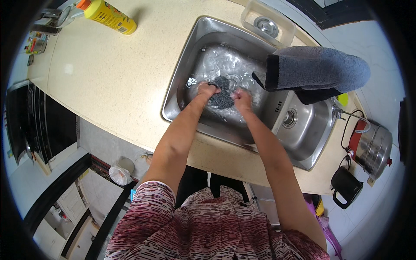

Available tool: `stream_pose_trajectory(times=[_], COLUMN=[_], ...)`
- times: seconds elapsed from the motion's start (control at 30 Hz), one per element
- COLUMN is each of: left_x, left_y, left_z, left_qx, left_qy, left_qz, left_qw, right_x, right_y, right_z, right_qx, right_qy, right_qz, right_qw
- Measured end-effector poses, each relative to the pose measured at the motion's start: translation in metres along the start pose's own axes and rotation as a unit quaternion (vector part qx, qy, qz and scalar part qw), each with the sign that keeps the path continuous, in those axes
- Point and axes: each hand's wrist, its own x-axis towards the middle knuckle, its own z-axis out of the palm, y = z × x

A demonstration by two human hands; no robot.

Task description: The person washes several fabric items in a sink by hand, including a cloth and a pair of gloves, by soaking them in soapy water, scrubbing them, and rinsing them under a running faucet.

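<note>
Water fills the large basin of the stainless steel sink (203, 53), its surface rippled and glinting. A soaked dark grey cloth (222, 97) lies bunched in this water. At the cloth's upper left edge, my left hand (208, 90) has its fingers closed on the fabric. My right hand (242, 98) is at the cloth's right edge, fingers curled and slightly blurred; whether it grips the fabric is hidden. A grey towel with black borders (312, 70) hangs over the sink's right part, covering most of the tap.
Behind the sink, a clear plastic container (286, 34) holds a metal sink strainer (266, 26). A small basin (308, 130) adjoins on the right. Beyond are a steel pot (373, 151) and a black kettle (347, 188). A yellow bottle (109, 16) stands on the beige counter (113, 71).
</note>
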Motion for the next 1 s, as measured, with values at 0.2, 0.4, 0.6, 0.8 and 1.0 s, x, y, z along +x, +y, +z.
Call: stream_pose_trajectory(times=[0.2,0.4,0.6,0.8,1.0], left_x=[-0.036,-0.026,-0.024,-0.020,-0.008], left_y=[0.029,0.016,0.001,0.010,0.012], left_z=[-0.007,0.013,0.006,-0.012,-0.004], left_qx=[0.119,0.319,0.218,0.245,0.193], left_qy=[0.079,0.044,0.123,0.038,0.012], left_qz=[0.027,0.326,0.160,0.120,0.201], left_qw=[0.989,0.889,0.955,0.961,0.960], right_x=[0.016,0.010,0.000,0.003,0.012], right_y=[-0.001,0.024,-0.012,0.012,0.018], right_z=[-0.006,0.010,0.011,-0.006,-0.015], right_qx=[0.051,-0.025,0.171,0.046,0.061], right_qy=[0.172,-0.043,0.079,0.136,0.049], right_qz=[0.034,0.096,0.025,0.094,0.059], right_qw=[0.983,0.994,0.982,0.985,0.995])
